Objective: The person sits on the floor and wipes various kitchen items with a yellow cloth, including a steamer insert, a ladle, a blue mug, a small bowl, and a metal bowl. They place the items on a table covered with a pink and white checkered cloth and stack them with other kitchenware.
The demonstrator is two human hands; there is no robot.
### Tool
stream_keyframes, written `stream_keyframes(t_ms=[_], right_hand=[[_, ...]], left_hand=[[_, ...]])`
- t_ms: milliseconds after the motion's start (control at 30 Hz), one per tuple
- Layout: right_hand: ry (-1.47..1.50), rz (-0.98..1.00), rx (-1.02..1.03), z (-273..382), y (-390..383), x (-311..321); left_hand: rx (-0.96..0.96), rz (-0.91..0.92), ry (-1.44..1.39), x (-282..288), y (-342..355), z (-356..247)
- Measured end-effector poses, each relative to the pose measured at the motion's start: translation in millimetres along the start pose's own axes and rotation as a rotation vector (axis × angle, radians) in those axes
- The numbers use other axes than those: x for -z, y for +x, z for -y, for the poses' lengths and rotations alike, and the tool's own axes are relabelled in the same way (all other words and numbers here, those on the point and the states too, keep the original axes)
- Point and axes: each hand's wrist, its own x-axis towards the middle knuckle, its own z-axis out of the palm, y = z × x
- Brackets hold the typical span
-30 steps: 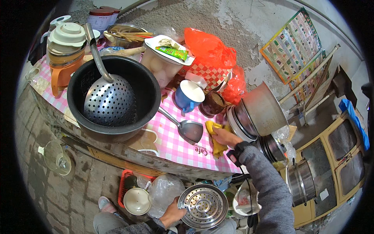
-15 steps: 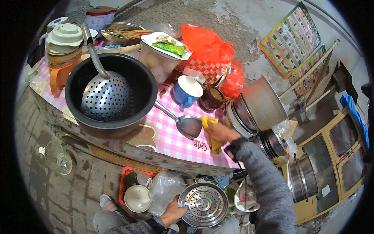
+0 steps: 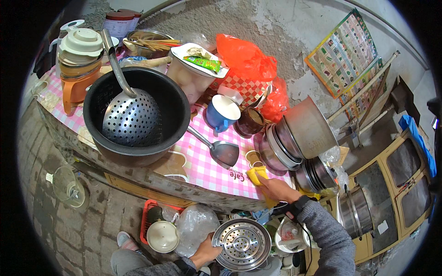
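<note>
My right hand (image 3: pixel 278 187) is closed on a yellow cloth (image 3: pixel 258 176), wiping-height on the pink checked tablecloth (image 3: pixel 207 177) by the table's front edge. My left hand (image 3: pixel 207 252) grips the rim of a perforated steel steamer tray (image 3: pixel 242 244) below the table. A steel spatula (image 3: pixel 223 154) lies left of the cloth. Stacked pots (image 3: pixel 307 129) stand right of it. Farther left a large black pot (image 3: pixel 99 138) holds a perforated skimmer (image 3: pixel 131 119). A blue mug (image 3: pixel 218 117) and a brown jar (image 3: pixel 248 123) sit behind the spatula.
Red plastic bags (image 3: pixel 244 55), a container of eggs (image 3: pixel 186 83) and an orange pitcher (image 3: pixel 76 96) crowd the back and left. Below are a red basket (image 3: pixel 149 218) with a white bowl (image 3: pixel 162 237) and a plastic bag (image 3: pixel 198 227). A wooden cabinet (image 3: pixel 384 193) stands at right.
My right hand and the yellow cloth have moved down toward the table's front edge, uncovering tablecloth beside the pots. My left hand still holds the steamer tray in much the same place.
</note>
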Motion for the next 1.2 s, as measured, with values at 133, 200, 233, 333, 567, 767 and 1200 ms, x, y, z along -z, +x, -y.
stream_keyframes(t_ms=[133, 200, 233, 333, 567, 767, 1200], right_hand=[[-0.078, 0.042, -0.283, -8.2, -17.4, -2.7], [-0.063, 0.0, -0.207, -4.7, -16.5, 6.7], [-0.079, -0.024, -0.192, -1.7, -15.5, 15.5], [-0.017, -0.282, -0.038, 17.6, -11.1, 44.3], [0.06, -0.411, 0.384, 81.8, 78.2, 79.2], [0.106, -0.182, 0.305, 99.1, 115.1, 80.7], [0.156, -0.344, 0.319, 73.9, 58.2, 66.0]], left_hand=[[-0.054, 0.059, 0.003, -0.7, 5.1, 12.3], [-0.065, 0.011, -0.013, -1.8, -0.6, 15.5], [-0.066, 0.0, -0.019, -1.1, -1.2, 15.4], [-0.058, -0.01, -0.031, -1.1, -5.3, 13.8], [-0.013, -0.008, -0.034, 3.9, -6.4, 2.1], [0.04, -0.036, -0.03, 9.8, -12.2, -16.4], [-0.014, -0.014, 0.021, 11.5, -9.3, -9.6]])
